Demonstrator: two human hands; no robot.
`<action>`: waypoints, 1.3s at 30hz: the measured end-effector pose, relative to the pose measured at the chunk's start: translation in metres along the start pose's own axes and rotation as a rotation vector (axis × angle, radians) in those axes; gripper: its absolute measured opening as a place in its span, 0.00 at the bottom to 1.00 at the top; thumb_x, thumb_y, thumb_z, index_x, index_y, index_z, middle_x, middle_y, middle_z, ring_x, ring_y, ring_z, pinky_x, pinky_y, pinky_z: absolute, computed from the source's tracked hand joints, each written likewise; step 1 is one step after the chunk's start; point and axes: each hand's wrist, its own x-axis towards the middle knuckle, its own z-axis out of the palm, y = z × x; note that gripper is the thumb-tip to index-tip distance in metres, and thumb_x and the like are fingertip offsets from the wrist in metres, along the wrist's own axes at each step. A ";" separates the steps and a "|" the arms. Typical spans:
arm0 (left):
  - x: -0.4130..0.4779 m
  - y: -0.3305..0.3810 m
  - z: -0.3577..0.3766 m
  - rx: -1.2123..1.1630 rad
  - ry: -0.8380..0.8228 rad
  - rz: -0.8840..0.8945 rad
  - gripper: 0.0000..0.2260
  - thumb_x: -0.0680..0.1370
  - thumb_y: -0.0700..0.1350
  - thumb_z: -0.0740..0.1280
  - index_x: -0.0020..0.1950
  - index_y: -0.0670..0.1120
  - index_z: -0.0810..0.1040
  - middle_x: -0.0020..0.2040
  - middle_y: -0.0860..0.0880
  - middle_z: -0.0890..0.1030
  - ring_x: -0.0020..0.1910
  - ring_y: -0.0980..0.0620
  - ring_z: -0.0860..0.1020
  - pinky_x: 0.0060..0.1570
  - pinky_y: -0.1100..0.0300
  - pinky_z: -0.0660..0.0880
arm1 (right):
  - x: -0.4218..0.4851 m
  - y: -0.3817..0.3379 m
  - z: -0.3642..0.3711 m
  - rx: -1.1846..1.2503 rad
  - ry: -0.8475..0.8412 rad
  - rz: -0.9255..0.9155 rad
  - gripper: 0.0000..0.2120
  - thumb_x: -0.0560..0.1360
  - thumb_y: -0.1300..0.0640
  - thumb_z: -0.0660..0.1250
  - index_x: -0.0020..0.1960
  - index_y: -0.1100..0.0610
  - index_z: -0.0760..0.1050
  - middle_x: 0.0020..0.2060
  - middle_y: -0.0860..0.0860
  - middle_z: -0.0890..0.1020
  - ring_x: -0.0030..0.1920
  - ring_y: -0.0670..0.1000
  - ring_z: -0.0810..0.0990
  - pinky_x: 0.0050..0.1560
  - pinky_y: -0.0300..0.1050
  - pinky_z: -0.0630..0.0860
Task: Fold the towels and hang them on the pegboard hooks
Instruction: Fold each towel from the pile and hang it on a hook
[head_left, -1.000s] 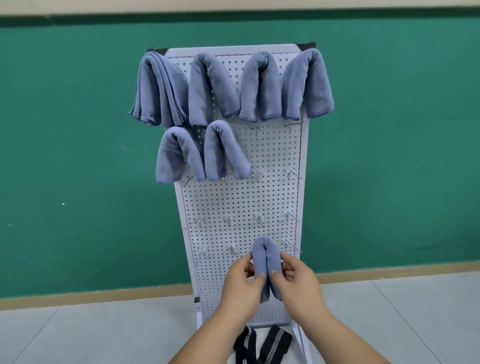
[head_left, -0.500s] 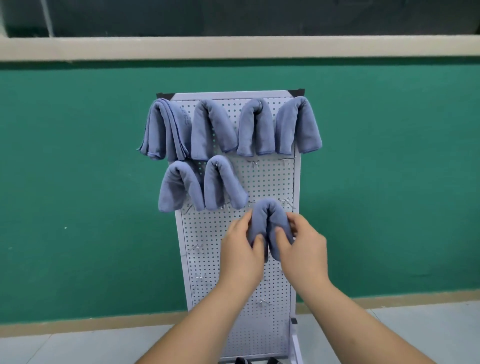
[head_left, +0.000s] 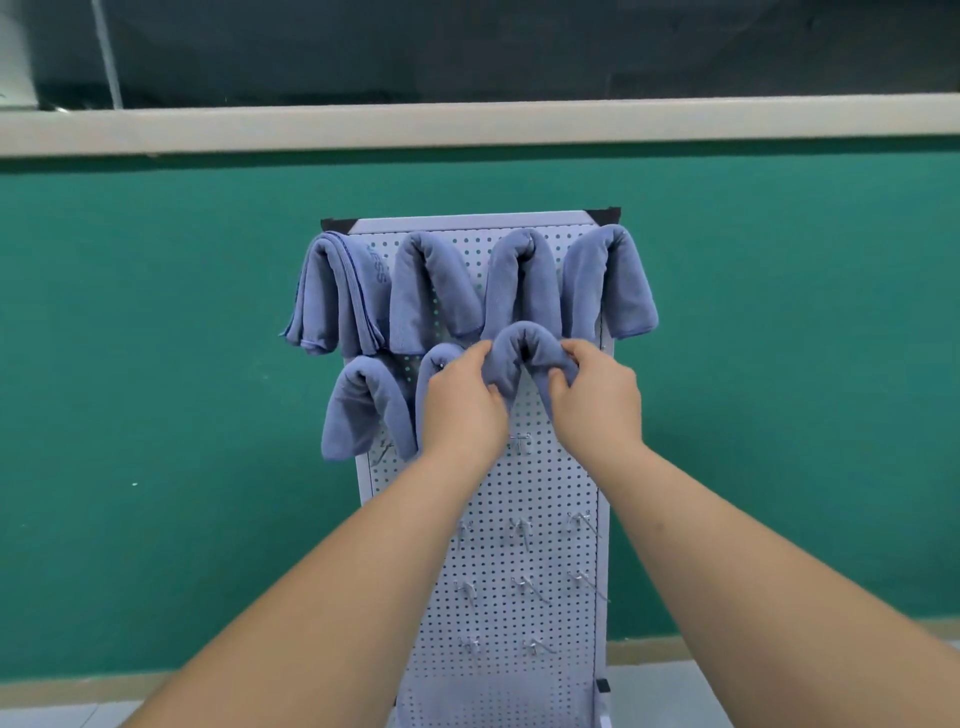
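Green wall (head_left: 156, 364) backs a white perforated metal pegboard (head_left: 550, 488), where a folded blue-grey microfibre towel (head_left: 524, 345) is held arched at the second row.
Left hand (head_left: 462, 410) pinches the towel's left leg and right hand (head_left: 597, 400) clutches its right leg, with the arch just under the third of four top-row towels (head_left: 524, 280). Two second-row towels (head_left: 363, 410) hang to its left, the nearer partly hidden by the left hand. Bare metal hooks (head_left: 519, 530) dot the board below.
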 end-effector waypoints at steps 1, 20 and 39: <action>0.000 -0.005 0.005 -0.009 -0.017 -0.014 0.11 0.80 0.35 0.60 0.51 0.48 0.78 0.44 0.51 0.74 0.42 0.50 0.72 0.39 0.57 0.69 | -0.001 0.005 0.004 -0.011 -0.005 0.021 0.08 0.80 0.55 0.64 0.55 0.46 0.80 0.42 0.50 0.82 0.42 0.58 0.78 0.42 0.50 0.76; -0.017 -0.064 0.061 -0.009 -0.065 0.010 0.07 0.80 0.39 0.65 0.51 0.52 0.76 0.42 0.56 0.81 0.41 0.54 0.80 0.44 0.51 0.81 | -0.026 0.057 0.053 -0.122 -0.132 -0.056 0.10 0.81 0.56 0.64 0.62 0.50 0.73 0.49 0.49 0.83 0.47 0.58 0.80 0.47 0.56 0.79; -0.282 -0.235 0.072 0.180 -0.855 -0.353 0.33 0.73 0.51 0.79 0.77 0.58 0.71 0.67 0.57 0.78 0.66 0.54 0.77 0.66 0.57 0.74 | -0.293 0.195 0.031 -0.396 -0.882 0.239 0.30 0.81 0.51 0.68 0.81 0.47 0.65 0.76 0.47 0.73 0.72 0.53 0.74 0.69 0.47 0.73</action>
